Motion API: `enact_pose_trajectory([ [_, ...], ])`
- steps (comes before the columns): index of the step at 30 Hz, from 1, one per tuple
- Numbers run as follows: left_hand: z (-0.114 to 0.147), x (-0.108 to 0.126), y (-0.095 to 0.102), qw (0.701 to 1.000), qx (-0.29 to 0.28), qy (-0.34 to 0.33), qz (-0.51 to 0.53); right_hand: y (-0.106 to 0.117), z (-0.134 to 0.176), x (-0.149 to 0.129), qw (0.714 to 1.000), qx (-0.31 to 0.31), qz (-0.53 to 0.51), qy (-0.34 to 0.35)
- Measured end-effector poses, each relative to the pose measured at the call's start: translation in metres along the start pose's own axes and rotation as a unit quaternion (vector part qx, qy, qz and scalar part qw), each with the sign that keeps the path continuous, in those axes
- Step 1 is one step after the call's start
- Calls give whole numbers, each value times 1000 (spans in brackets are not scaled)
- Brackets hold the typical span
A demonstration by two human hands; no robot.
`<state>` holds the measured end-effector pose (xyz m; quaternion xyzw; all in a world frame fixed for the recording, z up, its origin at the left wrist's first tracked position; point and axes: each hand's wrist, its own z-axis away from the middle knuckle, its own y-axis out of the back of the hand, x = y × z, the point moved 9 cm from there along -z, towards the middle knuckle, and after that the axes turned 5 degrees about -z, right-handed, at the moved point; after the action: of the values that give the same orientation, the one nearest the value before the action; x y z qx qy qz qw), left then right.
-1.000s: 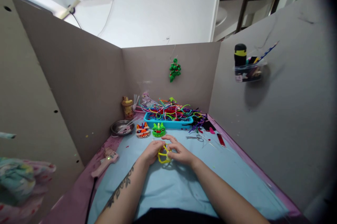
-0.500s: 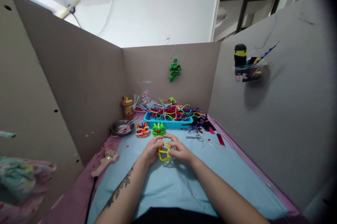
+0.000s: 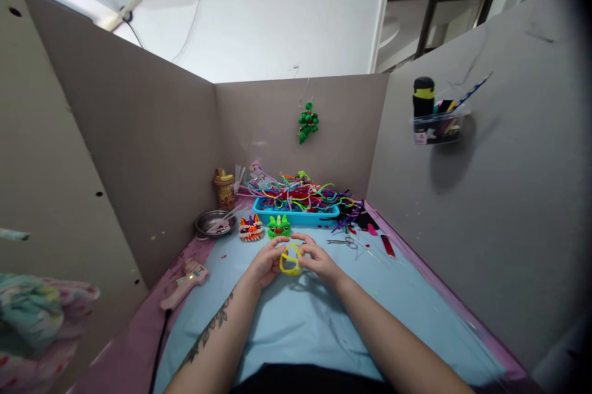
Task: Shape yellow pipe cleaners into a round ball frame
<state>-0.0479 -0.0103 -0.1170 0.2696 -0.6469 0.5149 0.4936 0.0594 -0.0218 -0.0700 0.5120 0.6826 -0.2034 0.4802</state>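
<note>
Between my hands is a yellow frame of bent pipe cleaners (image 3: 290,271), rounded and hollow, held just above the blue cloth (image 3: 296,326). My left hand (image 3: 268,261) grips its left side with curled fingers. From the other side, my right hand (image 3: 318,258) pinches its right edge between thumb and fingers. Just beyond my fingertips sit a green pipe-cleaner animal head (image 3: 279,227) and, to its left, an orange and white one (image 3: 251,229).
A blue tray (image 3: 296,218) heaped with coloured pipe cleaners (image 3: 300,193) stands at the back. Scissors (image 3: 343,242) lie right of my hands. At the left are a pink glue gun (image 3: 185,288) with a cord and a metal bowl (image 3: 215,224). Grey panels enclose the table.
The yellow frame has been turned and raised slightly between my hands, so its opening faces me differently. Both hands keep their hold in nearly the same place.
</note>
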Motion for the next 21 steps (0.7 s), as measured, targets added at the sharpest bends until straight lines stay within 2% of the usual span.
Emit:
enact_pose_trajectory([
  [6,1,2,-2,1000,18,10,-20,1,0,2,1000,14,-3,-11],
  [12,3,3,-6,999,13,20,-21,15,-1,7,997,64,-35,-10],
  [16,4,3,-8,999,0,20,-32,17,-1,10,997,69,-16,-15],
  [21,2,5,-3,999,20,5,-37,16,-1,10,997,80,-2,-19],
])
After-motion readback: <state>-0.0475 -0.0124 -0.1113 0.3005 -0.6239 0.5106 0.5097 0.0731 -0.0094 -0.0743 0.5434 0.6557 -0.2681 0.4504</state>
